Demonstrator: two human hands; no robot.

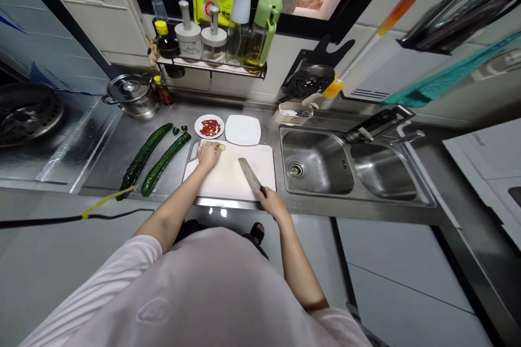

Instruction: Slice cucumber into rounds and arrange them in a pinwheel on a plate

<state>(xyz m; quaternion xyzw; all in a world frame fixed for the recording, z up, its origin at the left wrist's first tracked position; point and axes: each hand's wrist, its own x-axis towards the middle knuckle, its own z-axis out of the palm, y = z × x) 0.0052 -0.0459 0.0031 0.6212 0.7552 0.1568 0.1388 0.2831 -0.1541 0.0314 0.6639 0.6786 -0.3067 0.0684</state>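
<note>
My right hand (272, 203) grips the black handle of a kitchen knife (249, 173), its broad blade pointing up and left over the white cutting board (232, 187). At the board's upper left, my left hand (209, 155) has its fingers bent and closed around cucumber slices (222, 147), which are partly hidden by the fingers. Two long dark green cucumbers (165, 165) lie on the steel counter left of the board, with small cut ends (176, 130) near their tops. Just above the board are a plate of chopped red pieces (210, 127) and a white square plate (243, 130).
A double steel sink (317, 181) is right of the board. A lidded pot (132, 97) and a small red bottle (163, 92) stand at the back left. Above hangs a rack (211, 65) with jars and bottles. A wok (28, 114) sits at far left.
</note>
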